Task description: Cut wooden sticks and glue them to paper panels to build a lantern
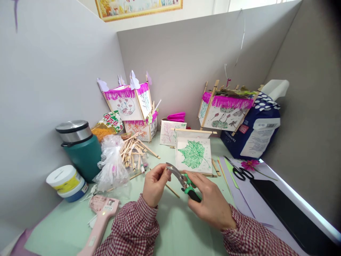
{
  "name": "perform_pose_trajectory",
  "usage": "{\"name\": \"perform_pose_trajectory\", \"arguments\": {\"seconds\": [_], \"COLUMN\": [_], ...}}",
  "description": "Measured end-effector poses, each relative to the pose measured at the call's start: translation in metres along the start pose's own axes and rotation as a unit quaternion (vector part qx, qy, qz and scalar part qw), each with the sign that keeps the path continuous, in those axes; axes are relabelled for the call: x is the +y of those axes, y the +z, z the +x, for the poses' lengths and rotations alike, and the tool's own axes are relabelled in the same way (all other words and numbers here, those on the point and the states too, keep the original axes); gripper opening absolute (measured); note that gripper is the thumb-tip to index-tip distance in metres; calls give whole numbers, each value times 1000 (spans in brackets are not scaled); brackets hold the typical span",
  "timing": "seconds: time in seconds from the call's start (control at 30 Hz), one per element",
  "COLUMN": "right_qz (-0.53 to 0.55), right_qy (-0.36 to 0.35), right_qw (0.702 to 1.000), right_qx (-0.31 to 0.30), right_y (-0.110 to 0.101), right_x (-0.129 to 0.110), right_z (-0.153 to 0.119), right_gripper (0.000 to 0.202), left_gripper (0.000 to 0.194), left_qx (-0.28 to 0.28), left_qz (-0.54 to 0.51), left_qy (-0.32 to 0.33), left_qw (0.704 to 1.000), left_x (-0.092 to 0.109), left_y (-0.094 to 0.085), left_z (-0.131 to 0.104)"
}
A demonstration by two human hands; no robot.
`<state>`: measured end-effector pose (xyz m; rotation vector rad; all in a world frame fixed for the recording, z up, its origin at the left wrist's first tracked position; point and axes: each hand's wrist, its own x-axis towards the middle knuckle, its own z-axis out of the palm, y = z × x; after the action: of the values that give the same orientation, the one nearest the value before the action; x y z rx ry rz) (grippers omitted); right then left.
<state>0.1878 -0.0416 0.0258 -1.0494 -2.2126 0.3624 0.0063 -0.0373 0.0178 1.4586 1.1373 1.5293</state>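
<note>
Green desk (170, 227): right hand (210, 202) grips pruning shears (183, 182); left hand (154, 185) fingers pinch near its blade.

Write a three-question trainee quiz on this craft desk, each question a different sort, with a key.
1. True or false: the right hand holds green-handled cutters.
2. Which item lies at the near left of the table? A) pink glue gun B) black scissors C) teal flask
3. Fill in: the panel standing just beyond the hands shows a green ____.

Key
1. True; its grip is closed around the handles, while the left hand pinches a thin wooden stick at the blades.
2. A; the scissors lie to the right near a pink flower, and the flask stands further back on the left.
3. Leaf.
</note>
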Motion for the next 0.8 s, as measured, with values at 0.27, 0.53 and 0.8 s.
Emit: {"name": "perform_pose_trajectory", "arguments": {"seconds": [0.27, 0.53, 0.8], "right_qz": [1, 26, 0], "right_qy": [-10, -11, -1], "right_qw": [999, 999, 1000], "right_qx": [45, 45, 29], "right_y": [5, 6, 6], "right_x": [10, 8, 4], "right_z": [0, 1, 0], "right_gripper": [59, 66, 69], "left_gripper": [23, 28, 25], "left_qx": [15, 4, -6], "left_qz": [-9, -58, -56], "left_qy": [-14, -39, -46], "left_qw": [1000, 998, 997], "left_x": [4, 1, -2], "left_y": [2, 1, 0], "left_z": [1, 1, 1]}}
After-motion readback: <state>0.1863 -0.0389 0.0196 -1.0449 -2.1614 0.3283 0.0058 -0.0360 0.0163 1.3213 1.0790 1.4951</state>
